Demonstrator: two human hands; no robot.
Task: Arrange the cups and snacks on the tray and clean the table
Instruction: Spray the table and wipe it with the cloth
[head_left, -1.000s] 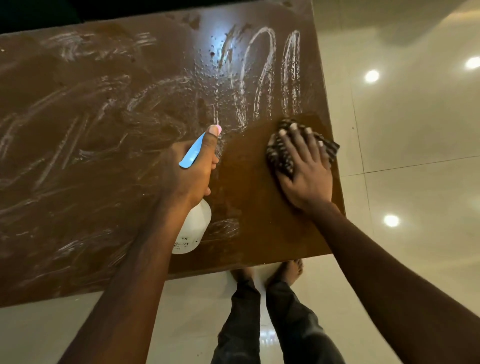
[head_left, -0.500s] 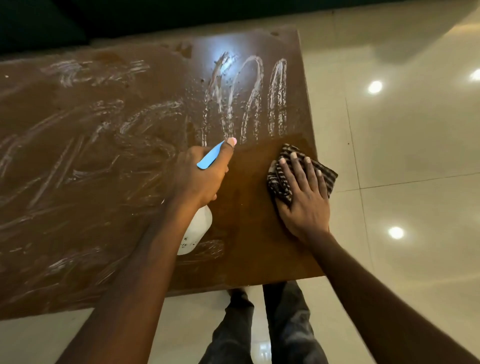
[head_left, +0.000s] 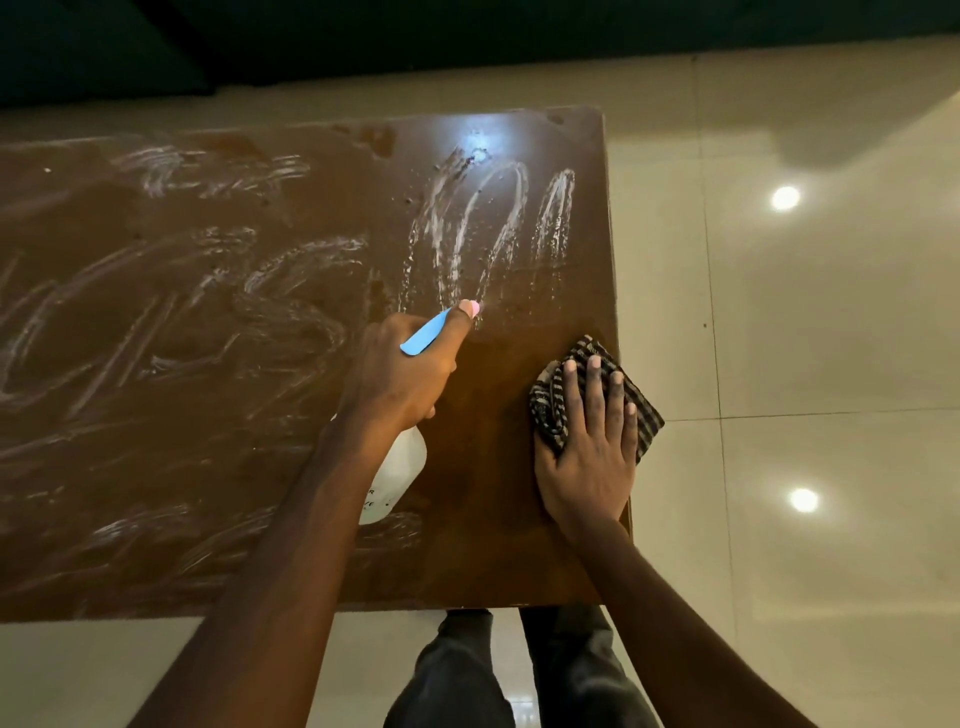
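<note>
Currently the right hand (head_left: 587, 462) presses its fingers (head_left: 595, 384), spread flat, on the striped cloth (head_left: 647, 415) at the surface (head_left: 493, 545) edge, right of centre. Soft and limp; bunch it under the palm. Left hand (head_left: 400, 374) grips the spray bottle (head_left: 395, 478), likely light.

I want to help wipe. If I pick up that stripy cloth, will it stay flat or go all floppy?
Probably floppy: the striped cloth already bunches into folds under the right hand. It may feel damp, since the table shows wet streaks.
</note>
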